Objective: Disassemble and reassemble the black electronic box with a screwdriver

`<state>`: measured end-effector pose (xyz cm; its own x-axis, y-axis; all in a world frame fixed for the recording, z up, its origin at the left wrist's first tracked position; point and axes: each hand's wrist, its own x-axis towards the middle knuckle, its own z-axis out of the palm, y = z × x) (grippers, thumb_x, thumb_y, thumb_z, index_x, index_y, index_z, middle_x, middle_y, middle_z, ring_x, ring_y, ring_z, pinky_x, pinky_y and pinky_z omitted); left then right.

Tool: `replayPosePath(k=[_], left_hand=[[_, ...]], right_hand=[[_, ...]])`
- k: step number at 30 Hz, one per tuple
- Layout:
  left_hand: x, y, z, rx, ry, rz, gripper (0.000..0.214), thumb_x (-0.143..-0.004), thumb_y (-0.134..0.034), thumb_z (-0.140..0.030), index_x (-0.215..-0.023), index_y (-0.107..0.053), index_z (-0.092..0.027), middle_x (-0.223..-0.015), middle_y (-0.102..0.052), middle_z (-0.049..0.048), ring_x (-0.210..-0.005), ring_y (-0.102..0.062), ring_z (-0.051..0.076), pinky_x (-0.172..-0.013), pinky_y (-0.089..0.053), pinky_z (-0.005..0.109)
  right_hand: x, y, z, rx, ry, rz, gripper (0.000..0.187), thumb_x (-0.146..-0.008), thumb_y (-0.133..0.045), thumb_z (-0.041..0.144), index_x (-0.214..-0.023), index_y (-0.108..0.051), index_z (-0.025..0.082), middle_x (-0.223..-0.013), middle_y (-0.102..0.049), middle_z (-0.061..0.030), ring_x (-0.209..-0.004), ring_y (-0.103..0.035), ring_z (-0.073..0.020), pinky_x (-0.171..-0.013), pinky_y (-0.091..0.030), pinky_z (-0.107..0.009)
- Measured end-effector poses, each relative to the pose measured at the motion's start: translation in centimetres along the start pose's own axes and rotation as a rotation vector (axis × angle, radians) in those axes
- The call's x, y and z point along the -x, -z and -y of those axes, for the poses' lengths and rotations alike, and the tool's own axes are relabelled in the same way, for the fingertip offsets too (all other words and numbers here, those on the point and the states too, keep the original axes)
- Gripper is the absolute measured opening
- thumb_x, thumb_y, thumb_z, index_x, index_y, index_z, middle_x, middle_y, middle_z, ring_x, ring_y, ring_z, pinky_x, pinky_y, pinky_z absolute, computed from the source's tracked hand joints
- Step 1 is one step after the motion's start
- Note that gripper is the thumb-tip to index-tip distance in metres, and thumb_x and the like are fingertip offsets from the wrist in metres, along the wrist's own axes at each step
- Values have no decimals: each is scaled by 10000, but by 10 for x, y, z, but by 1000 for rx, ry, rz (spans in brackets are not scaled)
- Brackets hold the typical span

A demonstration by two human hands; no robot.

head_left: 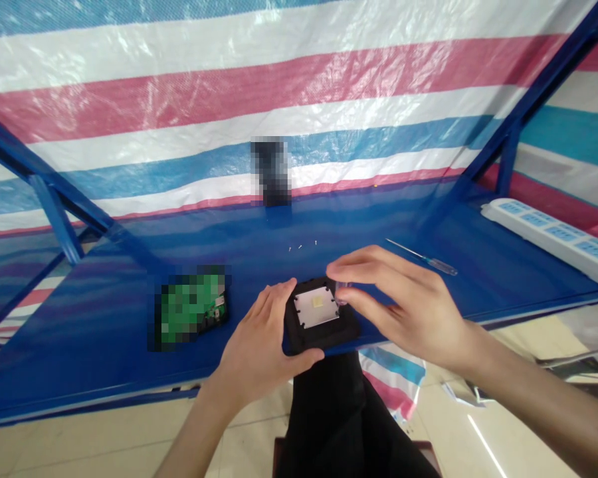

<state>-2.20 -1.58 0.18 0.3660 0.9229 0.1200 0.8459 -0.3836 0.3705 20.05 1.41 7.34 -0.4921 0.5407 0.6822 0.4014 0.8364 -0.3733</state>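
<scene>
A black square housing [349,325] rests at the near edge of the blue table, with a silver metal plate [306,311] set in it. On the plate's middle sits a small pale yellow square pad [318,302]. My left hand [264,332] grips the housing's left side, thumb along the front edge. Over the right side, my right hand [398,299] has thumb and fingers closed in a pinch. A small, partly see-through piece shows between these fingertips, mostly hidden, and its kind is unclear. Three tiny screws [299,247] lie loose beyond the housing.
A green circuit board [192,305], partly pixelated, lies to the left. At the right are a screwdriver [423,257] with a clear handle and a white power strip [553,232]. A dark pixelated object [272,172] stands at the back against the striped sheet [179,113]. Blue frame bars flank the table.
</scene>
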Motion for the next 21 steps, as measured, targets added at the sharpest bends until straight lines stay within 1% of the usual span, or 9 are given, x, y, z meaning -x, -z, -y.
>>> replayPosePath(k=[1, 3, 7, 10, 12, 14, 16, 18, 21], left_hand=[[0, 0, 0, 4, 5, 3, 867, -781, -697, -444, -1464, -249, -153, -1465, -472, 177, -1379, -419, 355, -1105, -410, 554], [-1, 0, 0, 12, 12, 6, 862, -778, -698, -451, -1457, -264, -144, -1460, -479, 179, -1375, -425, 355, -1099, -419, 549], [-1, 1, 0, 21, 22, 11, 858, -780, -693, -466, -1458, -279, -144, -1472, -475, 177, -1387, -413, 365, -1113, -397, 561], [-1, 1, 0, 22, 27, 21, 866, -784, -689, -485, -1465, -281, -141, -1492, -459, 176, -1402, -393, 373, -1123, -385, 562], [0, 0, 0, 20, 28, 25, 864, -791, -684, -490, -1469, -277, -143, -1500, -452, 174, -1407, -385, 374, -1125, -381, 564], [0, 0, 1, 25, 19, 20, 855, -795, -684, -484, -1469, -279, -148, -1498, -457, 172, -1408, -385, 367, -1126, -380, 561], [0, -1, 2, 32, 12, 11, 858, -790, -692, -480, -1469, -283, -152, -1496, -459, 173, -1409, -385, 362, -1130, -377, 555], [0, -3, 3, 36, 15, 7, 879, -783, -701, -489, -1477, -278, -153, -1500, -456, 172, -1412, -379, 361, -1135, -370, 551], [0, -3, 3, 34, 13, 6, 889, -776, -707, -494, -1476, -286, -142, -1496, -459, 175, -1406, -386, 360, -1136, -371, 548]], right_hand=[[1, 1, 1, 13, -18, 6, 202, -923, -607, 138, -1109, -637, 210, -1068, -725, -69, -954, -715, -165, -840, -581, -259], [4, 1, 2, 30, -52, 10, 237, -931, -581, 132, -1137, -626, 241, -1086, -734, -51, -967, -721, -172, -842, -592, -278], [7, 0, -2, 43, -102, -47, 236, -893, -667, 199, -1111, -630, 282, -979, -740, -31, -827, -726, -189, -743, -615, -317], [7, -2, -5, 58, -76, -112, 188, -855, -724, 247, -1022, -647, 287, -882, -725, -35, -743, -705, -200, -666, -609, -330], [6, -2, -5, 62, -58, -130, 173, -838, -744, 268, -982, -648, 281, -851, -719, -41, -722, -699, -206, -644, -604, -336], [7, -1, -4, 60, -84, -123, 180, -836, -746, 265, -985, -647, 278, -888, -730, -52, -761, -713, -218, -676, -609, -349], [7, 0, -3, 53, -128, -97, 177, -857, -718, 237, -1013, -647, 279, -956, -744, -54, -831, -730, -226, -742, -615, -362], [7, 2, -2, 42, -159, -71, 186, -874, -684, 202, -1042, -649, 273, -1009, -750, -50, -890, -737, -224, -803, -614, -362], [5, 5, 1, 19, -179, -22, 220, -886, -640, 175, -1089, -650, 258, -1076, -749, -51, -957, -734, -221, -854, -611, -356]])
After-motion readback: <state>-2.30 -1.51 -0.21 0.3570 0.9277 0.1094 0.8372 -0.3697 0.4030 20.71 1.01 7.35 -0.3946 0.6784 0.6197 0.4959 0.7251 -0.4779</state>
